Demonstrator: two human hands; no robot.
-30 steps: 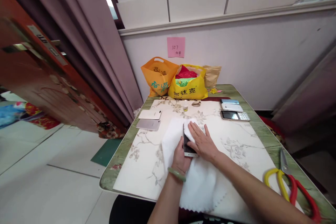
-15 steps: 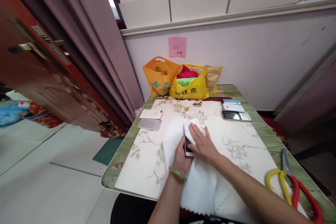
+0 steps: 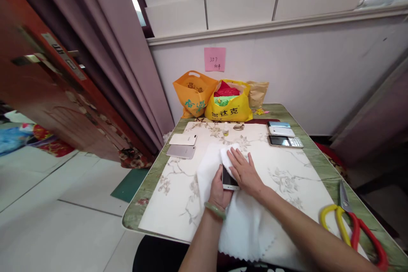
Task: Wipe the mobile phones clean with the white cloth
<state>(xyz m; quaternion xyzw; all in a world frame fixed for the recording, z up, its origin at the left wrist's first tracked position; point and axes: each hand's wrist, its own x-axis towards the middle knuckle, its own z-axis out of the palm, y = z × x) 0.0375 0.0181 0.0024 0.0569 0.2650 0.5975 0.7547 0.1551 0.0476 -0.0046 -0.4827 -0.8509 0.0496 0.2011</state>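
- Phone (image 3: 229, 182): near the middle of the table, face up over the cloth (image 3: 240, 227); lower screen and bottom edge exposed, upper part covered by a cloth fold.
- Left hand (image 3: 219, 189): curled around the phone's lower left side, thumb along that edge, firm hold. Bangle (image 3: 215, 211) on the wrist.
- Right hand (image 3: 245, 173): flattened, fingers extended and slightly apart, palm down on the fold over the phone; grips nothing that I can see.
- Cloth: spreads out beneath both hands; scalloped edge reaches the table's near side.
- Sheet (image 3: 170, 204): floral, bare to either side of the cloth; its left edge stops short of the table (image 3: 132, 216) rim.
- Left of the hands, well apart: white phone (image 3: 182, 139), silver phone (image 3: 180, 151) just beside it, both near the sheet's left edge.
- Beyond the fingertips: bottle (image 3: 226, 130), with bare sheet between.
- Far right: blue phone (image 3: 279, 124), pale phone (image 3: 281, 131), keypad phone (image 3: 284, 141), lying close together.
- Near right: scissors (image 3: 345, 209) by the table's edge, beside the right forearm, handles nearest it.
- Back edge: orange bag (image 3: 193, 97), yellow bag (image 3: 228, 112), paper bag (image 3: 257, 93), before the wall (image 3: 312, 59).
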